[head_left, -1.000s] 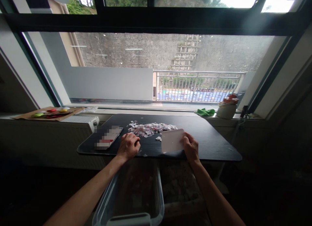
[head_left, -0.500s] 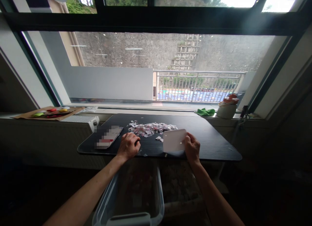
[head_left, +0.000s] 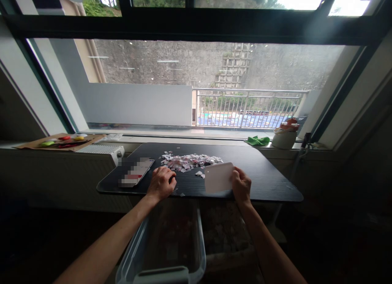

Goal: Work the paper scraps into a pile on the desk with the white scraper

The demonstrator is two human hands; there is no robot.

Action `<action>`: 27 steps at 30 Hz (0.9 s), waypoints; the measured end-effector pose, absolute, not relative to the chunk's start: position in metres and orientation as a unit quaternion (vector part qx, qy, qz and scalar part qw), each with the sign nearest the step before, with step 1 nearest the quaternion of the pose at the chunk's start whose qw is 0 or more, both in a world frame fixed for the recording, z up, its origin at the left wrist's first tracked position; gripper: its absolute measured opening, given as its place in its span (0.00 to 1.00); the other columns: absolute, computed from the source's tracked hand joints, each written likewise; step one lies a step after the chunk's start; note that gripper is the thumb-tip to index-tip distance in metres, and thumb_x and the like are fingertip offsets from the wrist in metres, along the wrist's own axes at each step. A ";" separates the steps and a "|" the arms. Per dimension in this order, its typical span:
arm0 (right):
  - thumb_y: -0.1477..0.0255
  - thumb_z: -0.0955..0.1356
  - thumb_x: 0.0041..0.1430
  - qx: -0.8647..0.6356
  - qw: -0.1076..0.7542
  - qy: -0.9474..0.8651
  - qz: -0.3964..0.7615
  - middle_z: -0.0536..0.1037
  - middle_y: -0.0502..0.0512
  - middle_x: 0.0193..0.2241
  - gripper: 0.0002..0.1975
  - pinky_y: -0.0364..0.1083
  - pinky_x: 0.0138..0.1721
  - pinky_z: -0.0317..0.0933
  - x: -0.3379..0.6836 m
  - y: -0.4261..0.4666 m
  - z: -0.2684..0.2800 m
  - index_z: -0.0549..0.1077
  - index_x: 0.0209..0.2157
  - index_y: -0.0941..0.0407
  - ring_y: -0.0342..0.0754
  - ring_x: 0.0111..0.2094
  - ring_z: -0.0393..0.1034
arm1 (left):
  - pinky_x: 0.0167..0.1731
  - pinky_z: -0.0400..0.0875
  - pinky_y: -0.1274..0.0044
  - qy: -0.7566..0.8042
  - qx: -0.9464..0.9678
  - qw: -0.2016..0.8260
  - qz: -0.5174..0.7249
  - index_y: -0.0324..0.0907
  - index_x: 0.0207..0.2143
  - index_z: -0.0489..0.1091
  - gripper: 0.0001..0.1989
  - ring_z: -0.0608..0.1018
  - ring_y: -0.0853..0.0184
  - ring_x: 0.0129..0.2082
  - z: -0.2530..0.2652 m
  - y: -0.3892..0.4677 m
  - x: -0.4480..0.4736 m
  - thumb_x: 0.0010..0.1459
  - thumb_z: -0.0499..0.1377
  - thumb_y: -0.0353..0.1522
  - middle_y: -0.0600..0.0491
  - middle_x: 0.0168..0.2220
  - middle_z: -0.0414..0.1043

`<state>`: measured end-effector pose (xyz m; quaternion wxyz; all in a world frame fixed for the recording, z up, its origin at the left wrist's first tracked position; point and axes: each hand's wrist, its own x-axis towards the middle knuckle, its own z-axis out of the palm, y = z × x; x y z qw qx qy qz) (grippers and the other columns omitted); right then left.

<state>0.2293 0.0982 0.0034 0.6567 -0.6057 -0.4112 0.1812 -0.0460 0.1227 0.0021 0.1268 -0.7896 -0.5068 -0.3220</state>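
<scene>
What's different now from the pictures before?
The right hand moved a tiny bit to the right with the white card, never letting go. A little scrap seen just below the card half a second ago no longer shows there. The left hand and the pile of paper bits look the same.

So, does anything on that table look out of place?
A few scraps lie apart from the pile of pale bits, just left of the white card in the right hand, so they look strayed. Nothing looks plainly damaged.
</scene>
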 end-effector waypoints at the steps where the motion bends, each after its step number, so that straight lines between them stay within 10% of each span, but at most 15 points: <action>1: 0.63 0.61 0.47 -0.605 0.655 -0.414 0.184 0.75 0.54 0.25 0.22 0.45 0.30 0.59 0.229 0.098 0.003 0.77 0.37 0.61 0.48 0.28 0.65 | 0.46 0.60 0.65 -0.504 -0.792 0.119 -0.322 0.43 0.29 0.71 0.08 0.69 0.61 0.40 0.003 0.122 -0.046 0.51 0.52 0.32 0.51 0.32 0.71; 13: 0.63 0.61 0.47 -0.610 0.639 -0.431 0.184 0.75 0.52 0.22 0.20 0.45 0.29 0.59 0.228 0.097 0.004 0.77 0.35 0.59 0.48 0.26 0.65 | 0.56 0.48 0.60 -0.426 -0.877 0.005 -0.221 0.45 0.50 0.64 0.29 0.65 0.57 0.52 0.007 0.122 -0.051 0.47 0.57 0.48 0.47 0.49 0.66; 27: 0.61 0.60 0.48 -0.607 0.652 -0.418 0.178 0.73 0.53 0.23 0.20 0.45 0.31 0.58 0.228 0.097 0.007 0.75 0.34 0.60 0.48 0.27 0.65 | 0.56 0.51 0.61 -0.413 -0.884 -0.032 -0.217 0.45 0.51 0.63 0.29 0.63 0.57 0.55 0.007 0.122 -0.056 0.48 0.57 0.48 0.47 0.54 0.63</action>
